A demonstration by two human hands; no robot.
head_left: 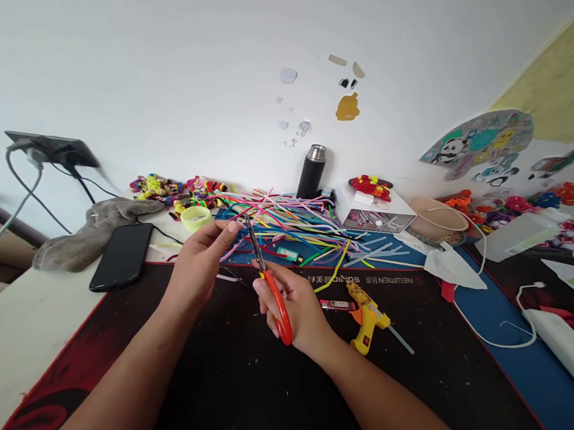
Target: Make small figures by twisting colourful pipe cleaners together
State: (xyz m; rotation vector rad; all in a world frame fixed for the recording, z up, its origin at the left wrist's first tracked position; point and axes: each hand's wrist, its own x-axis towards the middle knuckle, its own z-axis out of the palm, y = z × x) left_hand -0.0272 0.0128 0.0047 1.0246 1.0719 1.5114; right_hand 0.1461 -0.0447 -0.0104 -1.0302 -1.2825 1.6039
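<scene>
The fingers of the left hand are pinched together, thumb against forefinger, just beside the blade tips; whatever thin piece may lie between them is too small to make out. The fingers of the right hand are wrapped around the scissors with orange-red plastic handles and slim metal blades, which are held above the bench and point away from the person. The scissors should feel light and rigid, their handles smooth but secure once the fingers sit in the loops; the blades are the part to keep skin off.

Beyond the hands lies a heap of thin, many-coloured fuzzy craft stems. These look nearly weightless, soft outside and probably wire-cored, so they should bend readily and hold a kink. A fingertip pinch on one stem would suit better than a fistful, as they lie crossed and could snag.

To the right, on the black desk mat with red edging, lies the yellow hot-glue gun, best taken by its grip, since its nozzle could be hot.
</scene>
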